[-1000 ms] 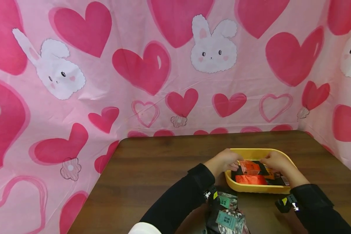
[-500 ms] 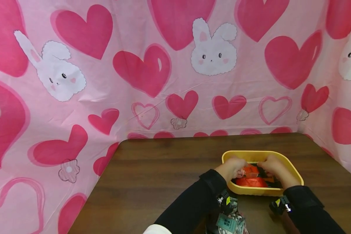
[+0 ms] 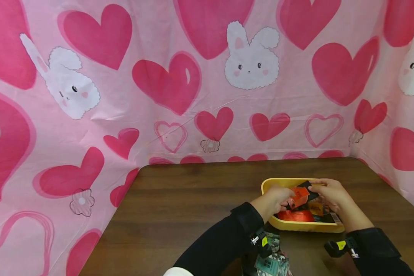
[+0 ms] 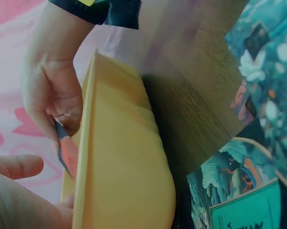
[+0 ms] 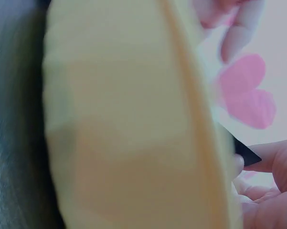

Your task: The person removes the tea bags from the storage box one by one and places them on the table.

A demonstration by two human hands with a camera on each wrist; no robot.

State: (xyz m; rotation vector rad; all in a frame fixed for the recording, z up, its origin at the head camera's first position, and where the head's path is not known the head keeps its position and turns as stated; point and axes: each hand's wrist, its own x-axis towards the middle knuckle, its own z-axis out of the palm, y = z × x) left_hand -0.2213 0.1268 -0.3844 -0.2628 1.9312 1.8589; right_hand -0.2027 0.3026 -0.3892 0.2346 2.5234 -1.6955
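A yellow plastic basket (image 3: 307,227) on the table holds several black packets with orange labels and a shiny red-orange packet (image 3: 296,216). My right hand (image 3: 332,193) is at the basket's right side. It pinches a black packet with an orange label (image 3: 300,197) between thumb and fingers, and the packet is tilted up. In the right wrist view its black corner sticks out between thumb and finger. My left hand (image 3: 274,199) reaches over the left rim beside the packet. In the left wrist view its thumb (image 4: 19,165) is straight and apart from the packet; its other fingers are partly hidden behind the rim.
Packets with green labels (image 3: 267,265) lie on the wooden table (image 3: 193,199) in front of the basket, partly behind my left sleeve. A pink cloth with hearts and rabbits (image 3: 179,84) hangs behind the table and along its sides.
Both hands have been inside the basket throughout. Since half a second ago my right hand has moved up and right, and the orange-labelled packet has tilted up. The basket moved slightly left earlier.
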